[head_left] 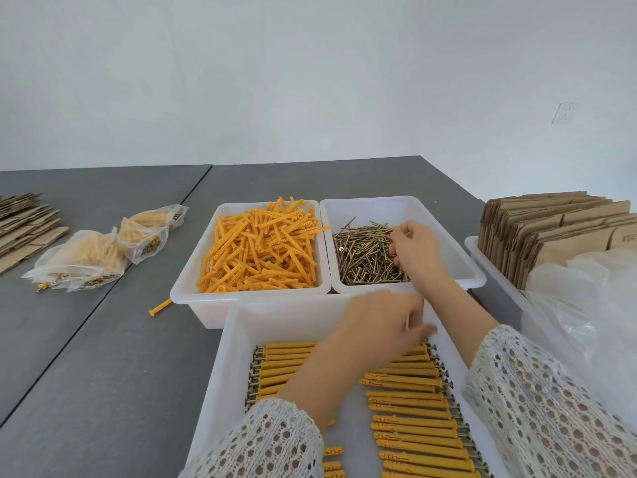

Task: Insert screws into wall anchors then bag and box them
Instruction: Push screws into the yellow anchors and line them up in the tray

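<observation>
Head view puts the assembled anchors [410, 405] right under me: two rows of yellow anchors with screw heads poking out, laid side by side in the near tray [227, 374], one row on the left and a longer one on the right. I judge the inserting step well underway but far from finished, since the anchor bin [188, 281] behind it is heaped with bare anchors [262, 246] and the screw bin [458, 263] beside it holds a thick pile of screws [365, 253]. My right hand [413, 251] is down in that pile, fingers curled as if picking; whether it has a screw pinched I cannot tell. My left hand [379, 327] hangs over the far end of the near tray, blurred, so I cannot say if its fingers hold anything or how far they are spread. Some bagging is done: a few filled bags [103, 250] lie on the table [103, 339] to the left, well apart from the bins. Boxing looks unstarted to me: flat cartons [551, 229] stand in a bin at right, more cardboard [24, 222] lies far left, both cut by the frame edge. One stray anchor [159, 307] lies just beside the anchor bin. Loose plastic [586, 305] at right hides what is under it, and my sleeves cover the near ends of both rows.
</observation>
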The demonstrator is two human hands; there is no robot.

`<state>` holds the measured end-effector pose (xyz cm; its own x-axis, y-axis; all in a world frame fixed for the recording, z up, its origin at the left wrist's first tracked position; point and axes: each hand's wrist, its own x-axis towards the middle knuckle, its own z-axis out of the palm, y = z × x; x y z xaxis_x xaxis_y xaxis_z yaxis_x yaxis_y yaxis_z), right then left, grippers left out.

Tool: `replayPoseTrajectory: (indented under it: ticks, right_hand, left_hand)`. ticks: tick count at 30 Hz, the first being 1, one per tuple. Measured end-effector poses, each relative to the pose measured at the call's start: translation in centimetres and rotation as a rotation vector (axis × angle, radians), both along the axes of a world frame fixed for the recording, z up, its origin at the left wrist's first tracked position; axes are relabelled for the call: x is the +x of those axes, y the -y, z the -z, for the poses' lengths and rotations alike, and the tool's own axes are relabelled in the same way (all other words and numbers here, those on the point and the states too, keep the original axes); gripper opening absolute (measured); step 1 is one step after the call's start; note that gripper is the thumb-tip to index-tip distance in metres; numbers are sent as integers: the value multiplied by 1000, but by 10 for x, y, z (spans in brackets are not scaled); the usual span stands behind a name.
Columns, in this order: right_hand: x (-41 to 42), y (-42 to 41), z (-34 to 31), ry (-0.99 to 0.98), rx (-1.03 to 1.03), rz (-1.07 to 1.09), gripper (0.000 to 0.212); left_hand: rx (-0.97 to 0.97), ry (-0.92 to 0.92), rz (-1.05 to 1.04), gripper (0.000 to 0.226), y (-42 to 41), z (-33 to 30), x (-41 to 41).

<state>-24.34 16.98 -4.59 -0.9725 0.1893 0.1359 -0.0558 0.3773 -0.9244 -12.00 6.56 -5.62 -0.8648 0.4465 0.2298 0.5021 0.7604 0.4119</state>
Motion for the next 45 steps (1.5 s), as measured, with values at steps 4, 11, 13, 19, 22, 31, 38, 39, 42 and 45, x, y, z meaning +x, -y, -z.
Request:
replayPoseTrajectory:
  ticks: [4,11,13,19,22,31,38,39,42,45]
  right_hand:
    - [2,-2,5,-21,409,25,14]
    - [4,0,3,299,831,-357,13]
    - [5,-1,0,304,746,-436,9]
    - [4,-2,0,262,642,-524,14]
    - [4,2,3,300,755,-495,39]
    - [5,0,10,30,635,-231,54]
    - [9,-1,6,-122,451,-109,48]
    - [9,-1,5,-120,438,-111,43]
    - [10,-1,3,-95,334,-136,33]
    - [17,2,-3,-203,240,-130,39]
  left_hand:
    - [203,-293,-194,24,29,-17,-12]
    - [-256,82,-837,44,83,-11,-27]
    - [-241,219,-811,53,86,-8,-32]
    - [-261,264,-768,57,88,-8,-36]
    - [-288,223,-799,60,87,-7,-35]
    - [-109,-28,-846,33,83,-6,-33]
    - [181,-136,-784,24,86,-6,-34]
    - [224,-189,-773,25,86,-8,-34]
    - [392,-342,-697,16,84,-14,-32]
    - [463,-479,-672,19,81,-20,-30]
